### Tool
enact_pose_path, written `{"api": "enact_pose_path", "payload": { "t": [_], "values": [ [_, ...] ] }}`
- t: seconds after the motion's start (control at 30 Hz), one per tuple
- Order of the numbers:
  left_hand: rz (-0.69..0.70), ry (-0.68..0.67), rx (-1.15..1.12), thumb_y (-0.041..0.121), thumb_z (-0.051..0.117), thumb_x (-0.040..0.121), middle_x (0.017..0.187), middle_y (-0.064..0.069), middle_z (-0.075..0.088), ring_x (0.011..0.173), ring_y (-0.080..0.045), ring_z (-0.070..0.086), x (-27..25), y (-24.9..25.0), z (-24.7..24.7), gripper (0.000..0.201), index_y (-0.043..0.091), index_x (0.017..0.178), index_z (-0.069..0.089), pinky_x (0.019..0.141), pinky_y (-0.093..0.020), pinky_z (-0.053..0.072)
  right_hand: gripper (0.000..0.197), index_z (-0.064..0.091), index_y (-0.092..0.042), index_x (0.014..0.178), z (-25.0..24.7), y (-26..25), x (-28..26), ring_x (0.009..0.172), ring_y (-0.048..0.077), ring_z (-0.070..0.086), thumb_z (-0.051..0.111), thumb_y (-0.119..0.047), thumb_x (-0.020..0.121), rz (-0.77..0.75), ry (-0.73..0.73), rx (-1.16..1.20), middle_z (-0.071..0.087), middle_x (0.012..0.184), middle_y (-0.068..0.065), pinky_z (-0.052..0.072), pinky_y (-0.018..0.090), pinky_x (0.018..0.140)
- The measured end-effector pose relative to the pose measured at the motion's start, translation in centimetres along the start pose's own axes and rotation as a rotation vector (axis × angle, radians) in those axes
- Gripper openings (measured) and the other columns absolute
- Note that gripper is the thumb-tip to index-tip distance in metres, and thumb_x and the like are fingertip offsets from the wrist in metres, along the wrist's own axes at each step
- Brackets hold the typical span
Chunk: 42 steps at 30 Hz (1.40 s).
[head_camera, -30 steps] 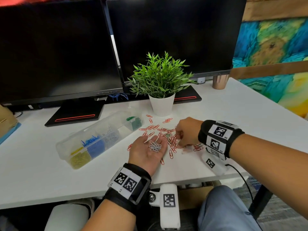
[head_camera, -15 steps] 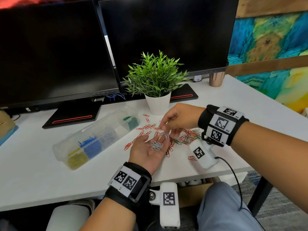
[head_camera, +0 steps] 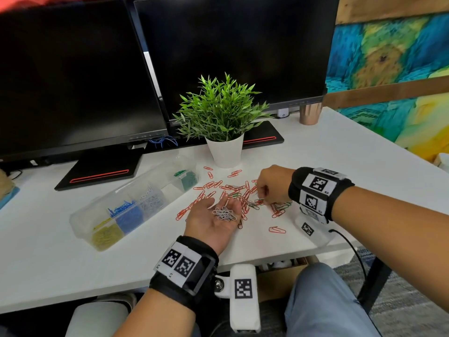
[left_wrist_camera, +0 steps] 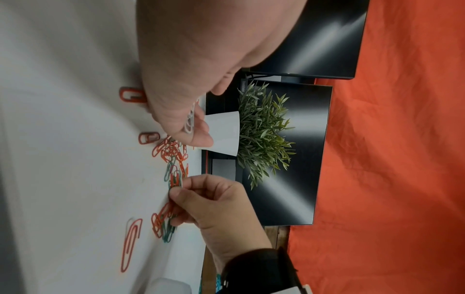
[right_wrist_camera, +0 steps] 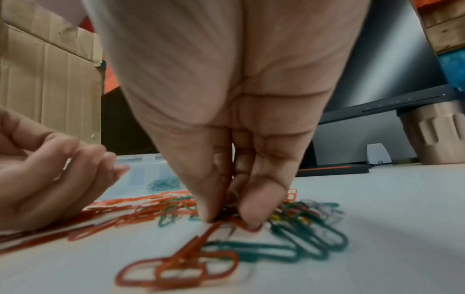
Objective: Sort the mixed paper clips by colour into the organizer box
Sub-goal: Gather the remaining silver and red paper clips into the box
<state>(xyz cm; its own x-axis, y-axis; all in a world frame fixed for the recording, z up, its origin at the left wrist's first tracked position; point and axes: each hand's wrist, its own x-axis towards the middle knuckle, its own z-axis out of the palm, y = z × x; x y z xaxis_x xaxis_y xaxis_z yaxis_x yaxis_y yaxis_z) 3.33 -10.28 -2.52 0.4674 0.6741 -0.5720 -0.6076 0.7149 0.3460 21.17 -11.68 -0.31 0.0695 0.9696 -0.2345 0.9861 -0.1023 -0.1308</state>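
Head view: left hand (head_camera: 213, 218) lies palm-up, fingers relaxed, cradling silver wire clips (head_camera: 224, 213); right hand (head_camera: 273, 184) pinches into scattered red and green clips (head_camera: 233, 190) on the white desk (head_camera: 340, 166), near a potted green plant (head_camera: 222, 117).

Right hand (head_camera: 273, 184) now lowered from above the left palm back onto the scattered clips (head_camera: 245, 198) on the worktop (head_camera: 340, 171), fingertips (right_wrist_camera: 247, 206) pinching there.

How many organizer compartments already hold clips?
4: in the organizer box, yellow clips nearest, then blue clips, silver clips, and green clips farthest. One between silver and green looks empty.
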Motion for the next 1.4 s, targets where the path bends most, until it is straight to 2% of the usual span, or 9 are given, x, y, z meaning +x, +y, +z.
{"api": "enact_pose_path", "payload": {
  "t": [0.1, 0.2, 0.4, 0.63, 0.83, 0.93, 1.03, 1.13, 1.4],
  "values": [
    [0.006, 0.008, 0.020, 0.013, 0.045, 0.097, 0.100, -0.020, 0.056, 0.087, -0.030, 0.058, -0.1, 0.1, 0.0, 0.025, -0.006, 0.110, 0.053, 0.084, -0.040, 0.052, 0.015, 0.073, -0.007, 0.097, -0.3, 0.1, 0.2, 0.076, 0.008, 0.064, 0.064, -0.013, 0.088, 0.013, 0.045, 0.057, 0.071, 0.092, 0.001, 0.051, 0.025, 0.077],
    [0.014, 0.005, 0.018, 0.013, 0.044, 0.097, 0.111, -0.021, 0.057, 0.101, -0.033, 0.059, 0.0, 0.2, -0.1, 0.027, -0.007, 0.114, 0.052, 0.089, -0.043, 0.050, 0.014, 0.075, -0.004, 0.086, -1.2, 0.7, 0.3, 0.041, -0.003, 0.053, 0.064, -0.012, 0.087, 0.038, 0.109, 0.195, 0.063, 0.050, -0.012, 0.051, 0.022, 0.063],
    [0.007, -0.023, 0.006, 0.013, 0.042, 0.098, 0.114, -0.025, 0.056, 0.101, -0.040, 0.056, -0.1, 0.0, 0.3, 0.027, -0.008, 0.113, 0.050, 0.099, -0.050, 0.044, 0.025, 0.073, -0.006, 0.077, -2.2, 0.8, 0.4, 0.042, 0.010, 0.055, 0.077, -0.031, 0.080, 0.044, 0.106, 0.392, 0.066, 0.056, 0.001, 0.049, 0.019, 0.058],
    [0.004, -0.033, 0.016, 0.013, 0.042, 0.098, 0.105, -0.026, 0.058, 0.093, -0.039, 0.058, -0.2, 0.1, 0.2, 0.025, -0.009, 0.105, 0.053, 0.100, -0.049, 0.044, 0.008, 0.073, -0.002, 0.089, -2.2, 0.8, 0.6, 0.047, 0.011, 0.061, 0.069, -0.008, 0.086, 0.070, 0.036, 0.578, 0.070, 0.068, 0.010, 0.056, 0.023, 0.060],
    [-0.033, -0.034, 0.024, 0.013, 0.045, 0.096, 0.112, -0.027, 0.058, 0.111, -0.041, 0.056, 0.5, -0.4, 0.2, 0.028, -0.007, 0.115, 0.052, 0.099, -0.050, 0.045, 0.012, 0.072, 0.003, 0.095, -2.5, -0.6, 0.9, 0.048, 0.011, 0.061, 0.067, -0.005, 0.087, -0.011, 0.034, 0.791, 0.068, 0.066, 0.009, 0.052, 0.019, 0.051],
    [-0.019, -0.025, 0.008, 0.014, 0.045, 0.097, 0.116, -0.024, 0.058, 0.109, -0.038, 0.058, 0.8, -0.3, 0.2, 0.031, -0.006, 0.120, 0.051, 0.093, -0.048, 0.049, 0.015, 0.074, -0.001, 0.095, -3.1, 0.3, 1.7, 0.043, 0.003, 0.058, 0.062, -0.001, 0.087, 0.032, 0.117, 0.443, 0.066, 0.055, -0.008, 0.054, 0.021, 0.058],
    [0.006, -0.015, -0.007, 0.013, 0.045, 0.096, 0.102, -0.016, 0.058, 0.093, -0.029, 0.058, 1.1, 0.0, 0.0, 0.031, -0.003, 0.122, 0.051, 0.090, -0.039, 0.050, 0.017, 0.076, -0.014, 0.097, -2.9, 0.9, 1.9, 0.070, 0.009, 0.062, 0.064, -0.010, 0.085, 0.033, 0.076, 0.043, 0.070, 0.083, -0.006, 0.049, 0.022, 0.067],
    [0.014, -0.011, 0.009, 0.014, 0.044, 0.096, 0.087, -0.013, 0.055, 0.077, -0.023, 0.054, 1.1, 0.2, -0.1, 0.024, -0.001, 0.113, 0.053, 0.077, -0.031, 0.048, 0.017, 0.075, -0.020, 0.099, -1.7, 1.0, 2.4, 0.085, 0.011, 0.055, 0.073, -0.023, 0.082, 0.007, 0.023, -0.041, 0.065, 0.093, -0.006, 0.041, 0.021, 0.071],
    [0.024, -0.004, -0.015, 0.013, 0.046, 0.095, 0.090, -0.012, 0.054, 0.078, -0.024, 0.052, 1.2, 0.5, -0.3, 0.025, 0.000, 0.116, 0.051, 0.076, -0.033, 0.048, 0.016, 0.068, -0.008, 0.096, -0.8, -0.2, 3.7, 0.089, 0.023, 0.062, 0.056, -0.016, 0.091, -0.095, 0.020, -0.287, 0.067, 0.099, 0.007, 0.050, 0.029, 0.077]
  ]
}}
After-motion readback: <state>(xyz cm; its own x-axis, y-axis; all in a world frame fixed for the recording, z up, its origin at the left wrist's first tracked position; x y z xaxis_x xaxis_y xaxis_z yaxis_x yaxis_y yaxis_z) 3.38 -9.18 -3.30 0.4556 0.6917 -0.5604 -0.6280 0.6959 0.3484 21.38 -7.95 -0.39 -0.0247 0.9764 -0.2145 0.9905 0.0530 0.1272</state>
